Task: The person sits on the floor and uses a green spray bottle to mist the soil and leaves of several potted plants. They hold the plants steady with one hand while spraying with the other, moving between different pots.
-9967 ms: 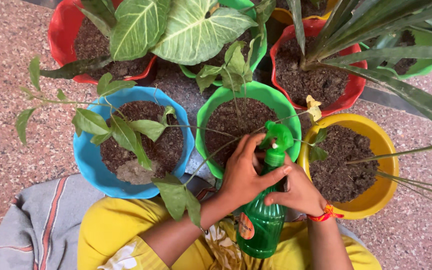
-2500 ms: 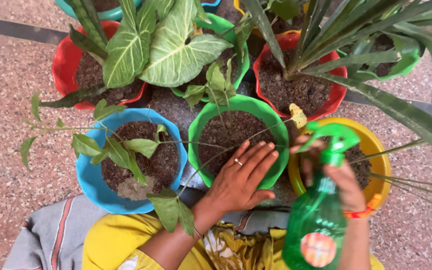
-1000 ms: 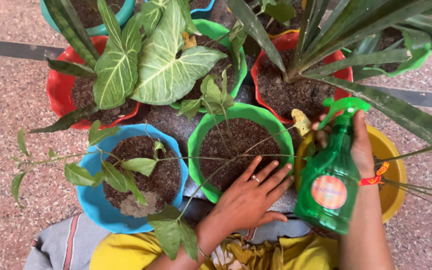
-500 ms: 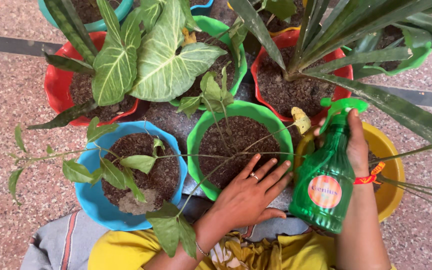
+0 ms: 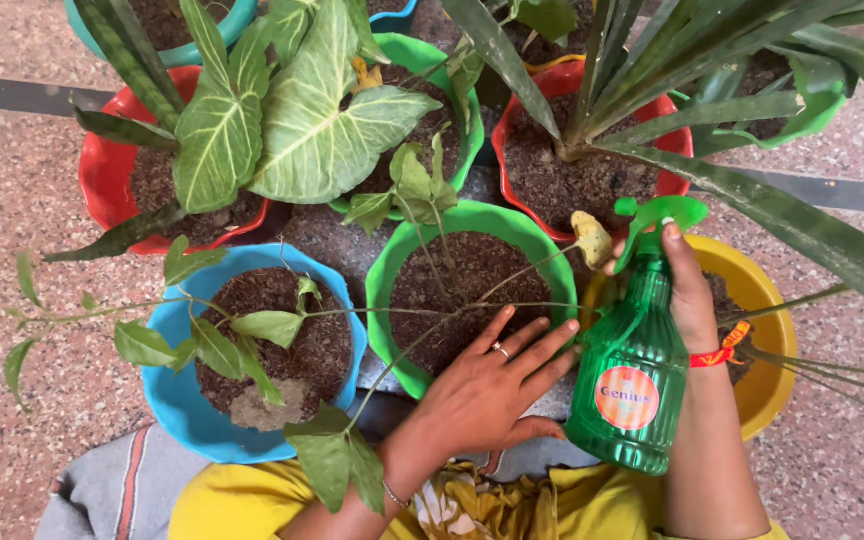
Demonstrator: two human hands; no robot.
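Note:
My right hand (image 5: 690,295) grips the neck of a green spray bottle (image 5: 629,365) with a round orange label, its trigger head (image 5: 657,215) up by the yellow pot (image 5: 767,320). The nozzle points left toward the green pot (image 5: 467,225). My left hand (image 5: 497,385), a ring on one finger, rests flat with fingers spread on the near rim and soil of that green pot. Thin bare stems cross the pot just above my fingers.
A blue pot (image 5: 177,400) with a leafy stem sits to the left. Behind stand two red pots (image 5: 102,185), (image 5: 670,182), another green pot (image 5: 472,110) with broad pale-veined leaves, and long strap leaves (image 5: 812,240) reaching over the right. A striped grey cloth (image 5: 102,490) lies by my yellow-clad lap.
Since ten seconds ago my left hand left the bottle and settled on the green pot. In the last second the bottle and right hand shifted slightly left and down.

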